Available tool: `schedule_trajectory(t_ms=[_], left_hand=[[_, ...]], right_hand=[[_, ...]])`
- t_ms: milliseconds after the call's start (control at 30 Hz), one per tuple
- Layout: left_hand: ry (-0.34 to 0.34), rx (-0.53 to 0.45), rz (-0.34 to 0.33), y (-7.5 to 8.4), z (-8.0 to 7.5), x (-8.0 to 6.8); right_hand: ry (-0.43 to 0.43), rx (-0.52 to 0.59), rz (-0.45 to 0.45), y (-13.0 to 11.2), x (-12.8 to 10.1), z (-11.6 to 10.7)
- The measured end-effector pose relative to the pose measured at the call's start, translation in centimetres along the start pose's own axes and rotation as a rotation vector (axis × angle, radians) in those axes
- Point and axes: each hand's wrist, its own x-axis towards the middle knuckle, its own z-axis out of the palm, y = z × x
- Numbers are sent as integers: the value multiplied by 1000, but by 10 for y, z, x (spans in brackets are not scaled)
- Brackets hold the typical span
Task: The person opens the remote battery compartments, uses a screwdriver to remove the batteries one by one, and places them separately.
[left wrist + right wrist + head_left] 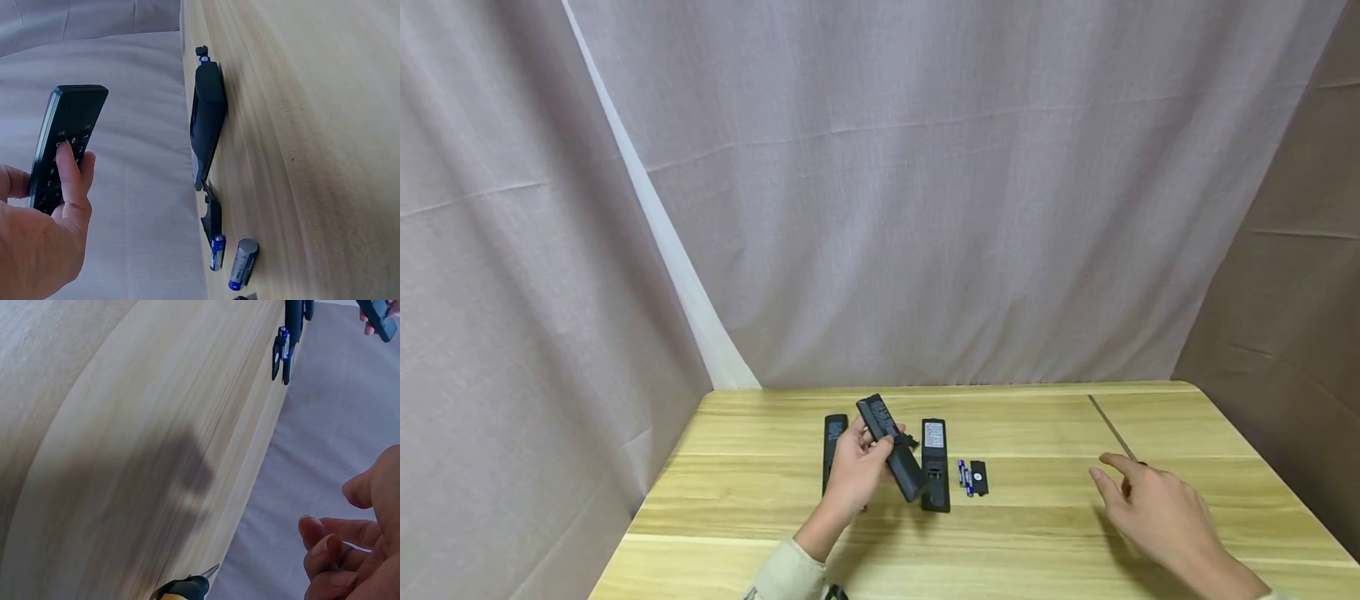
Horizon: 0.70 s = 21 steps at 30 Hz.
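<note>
- Closest to me is my right hand, hovering low over the right part of the wooden table, fingers loose and partly spread, holding nothing.
- From the right wrist view its fingers hang relaxed, off the tabletop.
- My left hand grips a black remote, lifted off the table and tilted, its top end pointing away and to the left.
- From the left wrist view my thumb lies across the button face of that remote.
- Just right of the held remote, a second remote lies back up on the table, its battery bay open.
- Two small batteries and a loose battery cover lie just beside it, between it and my right hand, well apart from that hand.
- A third remote lies flat behind my left hand, partly hidden by it.
</note>
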Motion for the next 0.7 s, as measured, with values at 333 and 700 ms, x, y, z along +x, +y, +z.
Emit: schedule_trajectory(t_ms=[333,700], left_hand=[[12,-10,7,-6,-2,1],[13,-114,-34,0,-5,0]], right_hand=[[-82,-5,48,17,4,-3],[-152,-100,119,66,21,-1]])
